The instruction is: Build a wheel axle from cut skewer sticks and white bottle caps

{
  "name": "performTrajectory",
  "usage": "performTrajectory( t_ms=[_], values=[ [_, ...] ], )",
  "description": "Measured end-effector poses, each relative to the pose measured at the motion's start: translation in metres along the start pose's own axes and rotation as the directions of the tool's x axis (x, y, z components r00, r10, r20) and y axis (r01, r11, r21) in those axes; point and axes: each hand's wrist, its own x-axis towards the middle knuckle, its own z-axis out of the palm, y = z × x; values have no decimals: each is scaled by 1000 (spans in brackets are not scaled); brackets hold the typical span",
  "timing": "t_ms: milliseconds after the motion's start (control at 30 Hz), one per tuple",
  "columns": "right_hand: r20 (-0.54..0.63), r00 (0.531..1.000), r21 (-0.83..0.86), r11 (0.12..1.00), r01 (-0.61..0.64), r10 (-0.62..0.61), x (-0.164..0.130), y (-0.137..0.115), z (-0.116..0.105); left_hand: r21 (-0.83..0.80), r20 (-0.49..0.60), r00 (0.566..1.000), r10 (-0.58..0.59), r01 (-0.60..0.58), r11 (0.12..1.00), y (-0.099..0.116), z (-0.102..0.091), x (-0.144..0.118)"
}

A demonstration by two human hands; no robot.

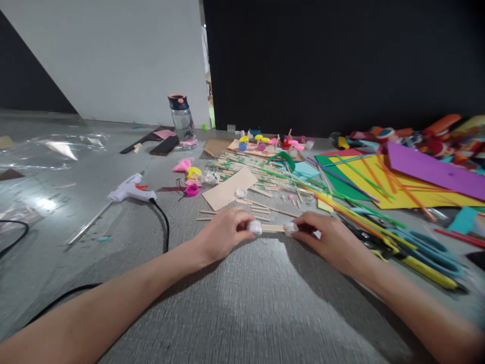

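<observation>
Item: thin wooden stick with 2 white caps, low over the worktop. Left hand and right hand each pinch 1 cap. Judged light, snappable; hold at caps.

Two hands, two white caps, one glue gun, perhaps two scissors

Capped stick between both hands

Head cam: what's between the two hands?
A short wooden stick with a white bottle cap at each end; the left hand pinches the left cap, the right hand the right cap.
</observation>
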Motion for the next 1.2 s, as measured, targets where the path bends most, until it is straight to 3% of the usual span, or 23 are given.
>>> performTrajectory(
  t_ms=[1200],
  values=[
    [-114, 992, -63, 997, 42, -49, 0, -3, 7, 149, -48, 993, 108, -100, 984, 2, 2, -3]
  ],
)
